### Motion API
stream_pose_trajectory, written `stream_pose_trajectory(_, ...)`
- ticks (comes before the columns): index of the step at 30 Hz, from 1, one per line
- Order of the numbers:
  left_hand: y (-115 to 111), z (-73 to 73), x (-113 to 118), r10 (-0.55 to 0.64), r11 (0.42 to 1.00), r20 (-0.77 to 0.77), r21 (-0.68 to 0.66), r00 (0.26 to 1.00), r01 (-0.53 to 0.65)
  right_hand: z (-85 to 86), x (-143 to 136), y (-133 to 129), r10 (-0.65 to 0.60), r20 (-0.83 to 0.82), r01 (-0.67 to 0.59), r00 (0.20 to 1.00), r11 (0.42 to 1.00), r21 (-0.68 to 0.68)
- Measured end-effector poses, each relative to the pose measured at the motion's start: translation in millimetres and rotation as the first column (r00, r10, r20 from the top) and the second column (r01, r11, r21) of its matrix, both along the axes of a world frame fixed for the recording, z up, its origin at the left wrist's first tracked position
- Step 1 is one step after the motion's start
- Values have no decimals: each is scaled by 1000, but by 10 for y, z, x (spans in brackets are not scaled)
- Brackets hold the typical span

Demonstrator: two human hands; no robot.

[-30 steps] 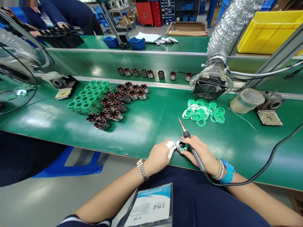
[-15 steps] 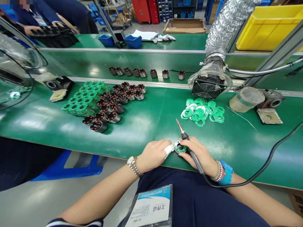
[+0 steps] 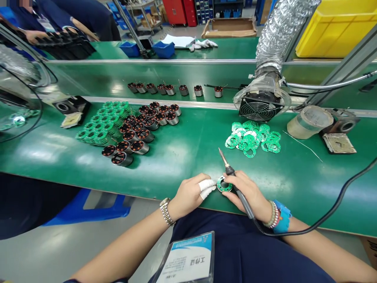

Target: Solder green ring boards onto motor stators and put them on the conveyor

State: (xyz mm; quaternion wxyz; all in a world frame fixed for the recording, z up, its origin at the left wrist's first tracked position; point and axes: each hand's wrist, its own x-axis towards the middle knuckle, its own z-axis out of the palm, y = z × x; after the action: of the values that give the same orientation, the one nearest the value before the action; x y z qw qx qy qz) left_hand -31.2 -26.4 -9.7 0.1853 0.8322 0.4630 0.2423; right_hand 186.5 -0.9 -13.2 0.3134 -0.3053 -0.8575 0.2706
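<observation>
Our right hand [image 3: 255, 192], head view, holds the soldering iron [image 3: 244, 201] and green ring [image 3: 225, 189] near the front of the surface [image 3: 182, 157]; our left hand [image 3: 188, 196] bunches beside it, grip unclear. We judge the ring light, stiff, fragile: grasp its rim.

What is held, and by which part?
The right hand holds the soldering iron by its handle and the green ring by its rim; whether the left hand holds anything is unclear.

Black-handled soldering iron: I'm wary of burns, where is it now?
Right of centre in the head view, the soldering iron sits in the right hand, its metal tip left of the loose green ring-shaped circuit boards.
</observation>
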Motion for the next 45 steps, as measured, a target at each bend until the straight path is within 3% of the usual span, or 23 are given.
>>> stream_pose_trajectory(2, 10, -6, 5, -35, 997, -62, 66, 997, 39, 1, 0, 0, -1, 1, 1, 1000, 1000, 0)
stream_pose_trajectory(4, 17, 15, 66, -21, 998, -65, 50, 998, 24, 1, 1, 0, -2, -2, 2, 1000, 1000, 1)
stream_pose_trajectory(7, 27, 79, 207, 133, 975, 71, -191, 989, -117, -2, 4, -2, -1, -2, 1, 1000, 1000, -2)
stream_pose_trajectory(8, 30, 99, 248, 210, 925, 147, -350, 967, -147, -3, 5, -3, -1, 1, 1, 1000, 1000, -3)
stream_pose_trajectory(9, 34, 115, 278, 299, 837, 226, -528, 927, -141, -5, 6, -4, -1, 5, 1, 1000, 1000, -4)
stream_pose_trajectory(11, 40, 132, 301, 481, 584, 354, -812, 802, 9, -8, 7, -4, -1, 8, 1, 1000, 1000, 0)
stream_pose_trajectory(12, 44, 132, 295, 558, 466, 393, -877, 731, 116, -10, 7, -3, 0, 9, 0, 1000, 1000, 2)
stream_pose_trajectory(13, 47, 128, 279, 616, 383, 419, -899, 668, 211, -12, 6, -2, 0, 8, 0, 1000, 1000, 4)
stream_pose_trajectory(15, 53, 109, 239, 664, 322, 454, -891, 594, 321, -13, 5, 1, 1, 3, -1, 1000, 1000, 7)
stream_pose_trajectory(18, 57, 74, 207, 620, 379, 466, -882, 631, 278, -11, 2, 3, 6, 3, -6, 1000, 1000, 7)
stream_pose_trajectory(22, 26, 31, 270, 506, 551, 381, -833, 774, 50, -6, -1, 1, 2, 8, -2, 1000, 1000, 4)
stream_pose_trajectory(26, -28, 15, 371, 496, 648, 316, -754, 809, -103, -3, 0, 1, -5, 10, 5, 1000, 1000, 9)
stream_pose_trajectory(28, -30, 29, 386, 506, 628, 314, -772, 803, -95, -2, 1, 3, -5, 10, 5, 1000, 1000, 14)
stream_pose_trajectory(31, 24, 67, 334, 530, 519, 351, -854, 772, 32, -8, -2, 1, -11, 10, 10, 1000, 1000, 25)
stream_pose_trajectory(33, 88, 90, 271, 538, 515, 372, -856, 757, 54, -20, -7, 0, -15, 7, 15, 1000, 1000, 28)
stream_pose_trajectory(40, 169, 120, 232, 234, 798, 264, -601, 936, -30, 51, 56, 36, 38, -19, -38, 999, 999, -9)
stream_pose_trajectory(43, 44, 98, 303, 195, 910, 84, -388, 977, -148, 138, 125, 36, 46, -28, -48, 999, 997, -65)
stream_pose_trajectory(45, -43, 73, 338, 200, 940, -16, -279, 980, -197, 157, 150, 20, 29, -22, -30, 999, 997, -65)
